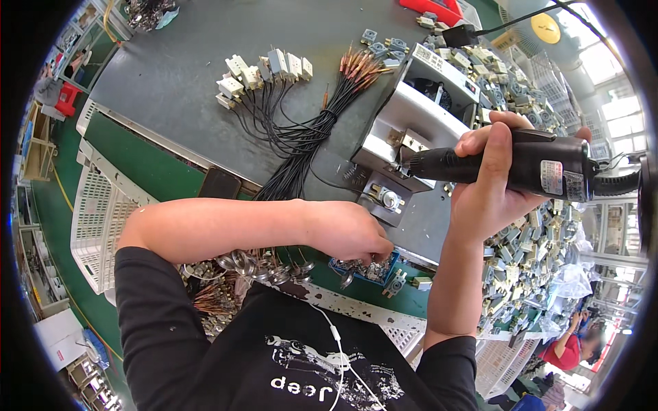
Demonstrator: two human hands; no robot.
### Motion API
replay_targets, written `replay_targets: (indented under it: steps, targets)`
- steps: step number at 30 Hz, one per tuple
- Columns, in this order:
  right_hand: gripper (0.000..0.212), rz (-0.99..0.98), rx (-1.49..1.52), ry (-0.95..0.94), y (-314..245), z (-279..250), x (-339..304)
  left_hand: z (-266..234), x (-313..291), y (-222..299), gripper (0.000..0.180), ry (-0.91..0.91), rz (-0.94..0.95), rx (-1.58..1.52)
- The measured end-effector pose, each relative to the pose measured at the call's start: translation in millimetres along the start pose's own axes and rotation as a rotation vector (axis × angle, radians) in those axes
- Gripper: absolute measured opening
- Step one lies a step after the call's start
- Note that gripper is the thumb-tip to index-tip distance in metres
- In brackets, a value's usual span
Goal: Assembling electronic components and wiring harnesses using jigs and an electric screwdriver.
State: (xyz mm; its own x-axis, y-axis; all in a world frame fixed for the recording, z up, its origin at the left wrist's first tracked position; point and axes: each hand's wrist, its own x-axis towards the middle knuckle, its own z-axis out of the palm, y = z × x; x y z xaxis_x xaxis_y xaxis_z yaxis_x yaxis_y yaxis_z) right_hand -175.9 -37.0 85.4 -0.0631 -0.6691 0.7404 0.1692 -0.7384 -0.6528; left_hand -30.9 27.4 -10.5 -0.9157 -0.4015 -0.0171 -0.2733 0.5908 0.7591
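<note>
My right hand [490, 171] is wrapped around a black electric screwdriver [548, 164], held nearly level with its tip pointing left. That tip is at a metal fixture [387, 130], beside a small cream-coloured block [414, 142] seated in it. My left hand [353, 236] reaches down into a small blue tray [378, 280] of tiny metal parts. Its fingers are pinched together, and whatever is between them is too small to make out. Just above that hand, a grey and cream switch-like part [388, 198] with a round metal centre sits on the fixture's lower plate.
A bundle of black cables [298, 147] with cream blocks [274, 66] on one end lies left of the fixture. Many loose grey and cream parts [528, 274] are heaped on the right. White plastic baskets [103, 226] flank the grey table [171, 82]. Another person [567, 349] is far right.
</note>
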Motion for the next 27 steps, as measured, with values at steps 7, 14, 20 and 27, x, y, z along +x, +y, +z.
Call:
replay_targets:
  steps: [7, 14, 20, 27]
  targets:
    - [0.090, 0.066, -0.026, -0.015, -1.1, 7.7, 2.7, -0.8, -0.9, 0.9, 0.018, 0.011, -0.025, 0.005]
    - [0.088, 0.243, 0.110, -0.248, 11.2, -11.2, 32.9, -38.5, -10.8, 3.7, 0.014, 0.310, 0.052, 0.056]
    - [0.084, 0.182, -0.046, -0.024, 9.5, 19.0, 18.7, -36.2, -20.6, -6.1, 0.017, 0.523, -0.201, 0.378]
    - [0.089, 0.212, -0.027, -0.082, -15.5, 3.7, -0.7, -12.6, -10.3, -17.3, 0.018, 0.492, -0.225, 0.554]
